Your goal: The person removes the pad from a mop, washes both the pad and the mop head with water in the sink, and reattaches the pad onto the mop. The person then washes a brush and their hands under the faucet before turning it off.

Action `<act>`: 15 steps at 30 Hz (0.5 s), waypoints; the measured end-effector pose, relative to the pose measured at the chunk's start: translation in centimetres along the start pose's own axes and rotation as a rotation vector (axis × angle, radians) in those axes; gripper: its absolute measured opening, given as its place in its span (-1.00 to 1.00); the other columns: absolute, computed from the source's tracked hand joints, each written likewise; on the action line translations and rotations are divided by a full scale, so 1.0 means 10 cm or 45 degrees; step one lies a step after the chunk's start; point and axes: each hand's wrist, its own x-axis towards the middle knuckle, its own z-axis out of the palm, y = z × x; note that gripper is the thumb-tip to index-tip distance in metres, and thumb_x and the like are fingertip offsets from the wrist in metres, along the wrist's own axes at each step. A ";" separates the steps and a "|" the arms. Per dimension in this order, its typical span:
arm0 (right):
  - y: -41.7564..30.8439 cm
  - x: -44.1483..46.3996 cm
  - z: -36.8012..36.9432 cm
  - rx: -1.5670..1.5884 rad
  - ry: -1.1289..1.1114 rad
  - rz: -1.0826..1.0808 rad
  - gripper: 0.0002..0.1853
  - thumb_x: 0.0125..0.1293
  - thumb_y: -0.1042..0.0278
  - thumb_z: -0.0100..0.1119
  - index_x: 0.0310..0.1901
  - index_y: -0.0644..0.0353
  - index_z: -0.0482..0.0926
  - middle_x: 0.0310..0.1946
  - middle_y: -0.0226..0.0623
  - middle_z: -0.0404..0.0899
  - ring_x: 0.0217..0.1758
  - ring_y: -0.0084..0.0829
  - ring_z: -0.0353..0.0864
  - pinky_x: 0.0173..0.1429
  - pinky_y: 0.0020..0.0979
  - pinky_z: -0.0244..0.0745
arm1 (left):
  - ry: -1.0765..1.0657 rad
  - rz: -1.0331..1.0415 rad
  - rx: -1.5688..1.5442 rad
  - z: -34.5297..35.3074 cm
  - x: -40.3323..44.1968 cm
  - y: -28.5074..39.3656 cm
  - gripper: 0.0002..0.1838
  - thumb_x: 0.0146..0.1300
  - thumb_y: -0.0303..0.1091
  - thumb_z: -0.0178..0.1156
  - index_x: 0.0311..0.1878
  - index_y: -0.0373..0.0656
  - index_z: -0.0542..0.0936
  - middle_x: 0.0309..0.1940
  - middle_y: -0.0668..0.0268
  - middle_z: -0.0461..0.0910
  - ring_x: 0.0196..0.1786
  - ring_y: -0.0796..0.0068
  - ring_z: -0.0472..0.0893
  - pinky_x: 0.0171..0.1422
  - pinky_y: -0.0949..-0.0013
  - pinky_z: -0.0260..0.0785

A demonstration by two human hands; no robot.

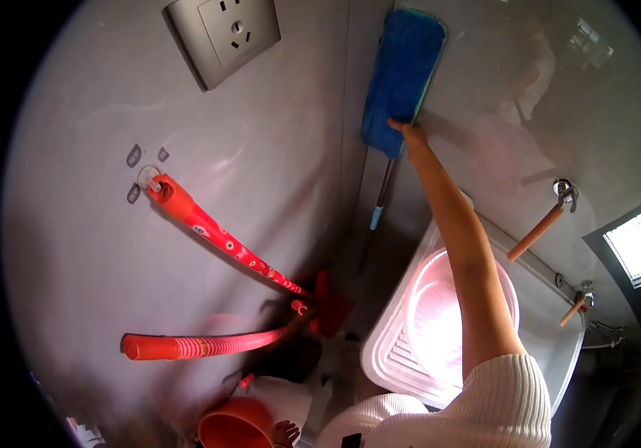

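My right hand (410, 133) reaches up to the lower part of a blue mop head (403, 71), its fingers closed at the edge of the pad. The mop head stands upright at the wall corner, with its metal pole (385, 183) running down below it. Low in the view, my left hand (285, 433) is in shadow beside a red-orange bucket (237, 427); its fingers are apart and nothing shows in them.
A pink basin (432, 321) sits in a pale sink (388, 358) under my right arm. Taps (564, 196) project at right. A red patterned tube (223, 239) and a red ribbed hose (208, 346) hang on the left wall, below a socket (234, 33).
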 end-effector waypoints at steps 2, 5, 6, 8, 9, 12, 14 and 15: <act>0.02 -0.12 -0.06 -0.116 0.088 -0.071 -0.17 -0.14 0.15 0.44 0.14 0.44 0.32 0.14 0.00 0.33 0.21 -0.16 0.30 0.25 -0.27 0.23 | -0.031 0.012 0.002 -0.05 0.07 -0.09 -0.70 0.19 -0.21 0.13 -0.05 -0.10 0.46 -0.24 0.16 0.54 -0.22 0.23 0.56 -0.22 0.24 0.54; -0.20 -0.58 -0.27 -0.223 0.000 0.264 -0.35 0.06 -0.08 0.19 0.18 0.05 0.38 0.17 -0.12 0.33 0.29 -0.19 0.15 0.31 -0.07 -0.09 | -0.064 -0.212 0.005 -0.02 0.24 0.03 -0.52 0.35 0.01 -0.32 0.02 -0.16 0.40 -0.15 0.10 0.51 -0.14 0.09 0.52 -0.04 0.08 0.47; -0.14 -0.62 -0.43 -0.225 -0.089 0.245 -0.39 0.10 -0.11 0.10 0.17 -0.01 0.39 0.16 -0.14 0.34 0.29 -0.19 0.15 0.31 -0.09 -0.08 | -0.032 -0.202 0.029 0.07 0.21 0.11 -0.60 0.34 -0.05 -0.22 -0.01 -0.14 0.41 -0.16 0.12 0.51 -0.15 0.13 0.51 -0.07 0.13 0.48; 0.05 -0.69 -0.88 -0.220 -0.247 0.222 -0.45 0.18 -0.18 -0.07 0.16 -0.13 0.41 0.14 -0.18 0.37 0.29 -0.18 0.14 0.30 -0.12 -0.06 | -0.184 0.003 -0.016 0.17 0.27 0.18 -0.72 0.29 -0.13 -0.11 -0.18 -0.08 0.49 -0.35 0.21 0.55 -0.41 0.34 0.56 -0.41 0.36 0.52; -0.03 -0.91 -1.03 -0.300 -0.343 0.161 -0.46 0.20 -0.19 -0.14 0.16 -0.16 0.41 0.13 -0.21 0.39 0.29 -0.20 0.15 0.30 -0.12 -0.05 | -0.547 0.091 -0.176 0.20 0.36 0.30 -0.83 0.27 -0.22 -0.02 -0.24 -0.06 0.49 -0.36 0.25 0.56 -0.41 0.42 0.56 -0.44 0.43 0.48; -0.60 -2.09 -1.41 -0.490 -0.420 0.045 -0.50 0.22 -0.11 -0.12 0.13 -0.10 0.44 0.09 -0.26 0.43 0.29 -0.25 0.19 0.32 -0.07 -0.03 | -0.575 0.282 -0.016 0.79 -0.10 0.92 -0.91 0.28 -0.28 0.06 -0.22 0.01 0.51 -0.36 0.36 0.57 -0.38 0.53 0.56 -0.41 0.45 0.47; -0.88 -2.77 -1.75 -0.621 -0.392 -0.041 -0.50 0.21 -0.09 -0.06 0.13 -0.04 0.44 0.07 -0.26 0.46 0.27 -0.28 0.26 0.33 -0.08 0.03 | -0.866 0.380 0.103 1.18 -0.68 1.38 -0.81 0.28 -0.18 0.06 -0.13 -0.02 0.50 -0.31 0.37 0.58 -0.32 0.54 0.57 -0.30 0.47 0.49; -1.00 -3.05 -1.89 -0.697 -0.391 -0.100 -0.49 0.21 -0.08 -0.02 0.13 -0.01 0.44 0.06 -0.26 0.47 0.26 -0.30 0.30 0.33 -0.08 0.06 | -0.921 0.482 0.221 1.35 -0.89 1.54 -0.75 0.29 -0.14 0.05 -0.09 -0.05 0.48 -0.28 0.38 0.58 -0.31 0.56 0.57 -0.25 0.48 0.48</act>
